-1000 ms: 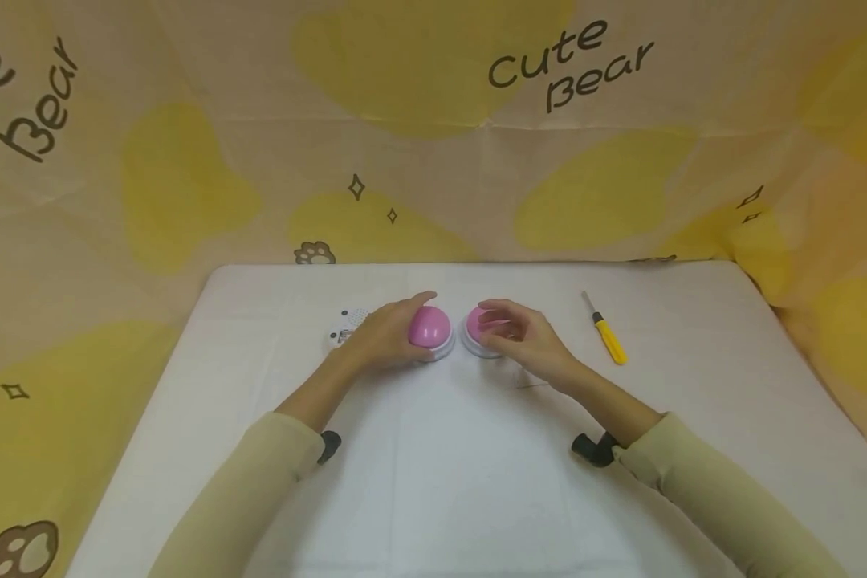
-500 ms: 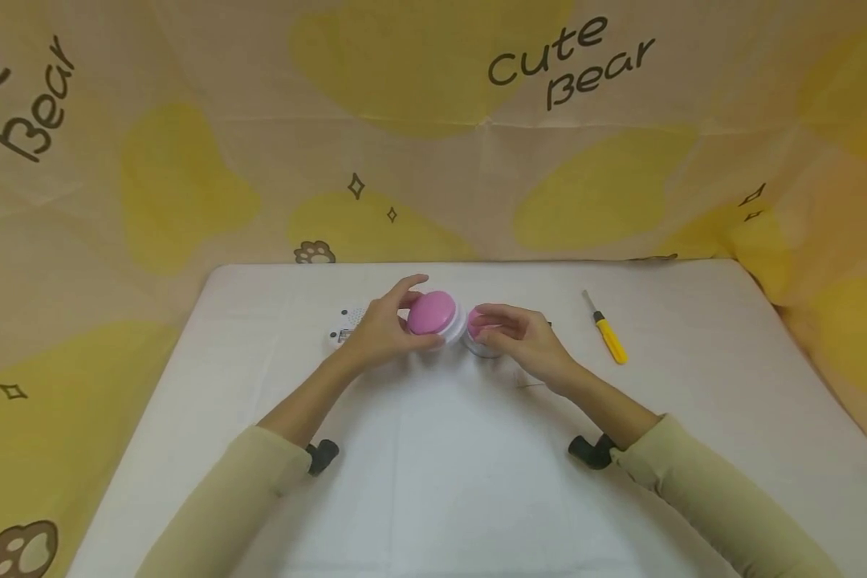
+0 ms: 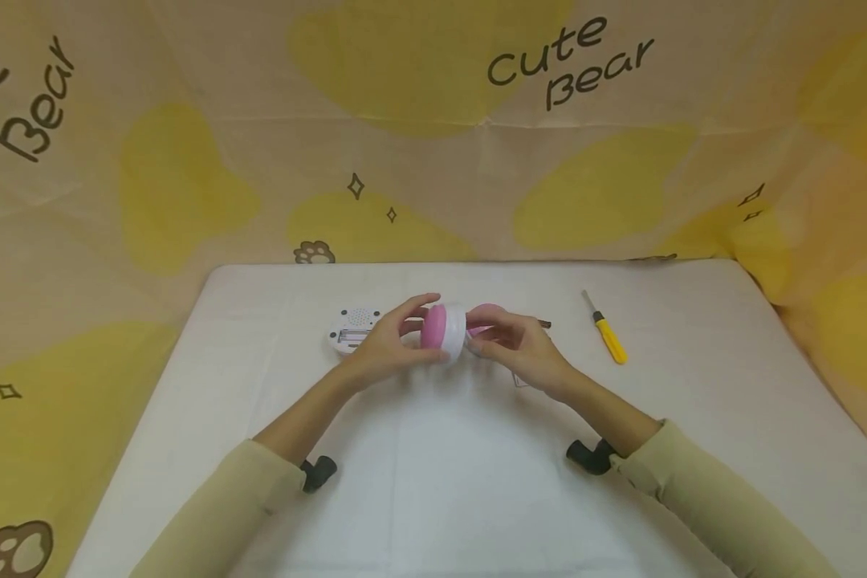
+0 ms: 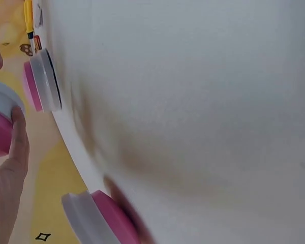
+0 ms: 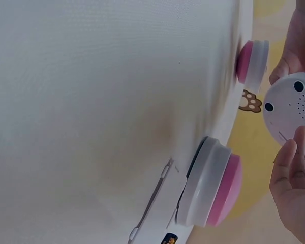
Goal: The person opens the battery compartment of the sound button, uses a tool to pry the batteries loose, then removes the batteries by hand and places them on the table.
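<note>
My left hand [image 3: 384, 339] grips a round push button [image 3: 433, 331] with a pink dome and white base, raised and turned on its side. In the right wrist view its underside [image 5: 287, 109] shows speaker holes and dark feet. My right hand [image 3: 523, 349] reaches to that underside, with fingertips [image 5: 301, 134] right at it and the thumb apart below. Beyond the right hand, a second pink button [image 5: 203, 183] stands dome up on the table. A third button [image 3: 347, 343] lies dome down at the left, its battery compartment uncovered.
A screwdriver [image 3: 610, 339] with a yellow handle lies at the right of the white table [image 3: 448, 482]. A battery [image 5: 169, 238] and a thin flat piece [image 3: 522, 381] lie near the right hand. A patterned cloth [image 3: 419, 96] hangs behind.
My left hand has lifted the pink button from the table and tipped it sideways, its base now facing right. The right hand's fingers have come to its base.
</note>
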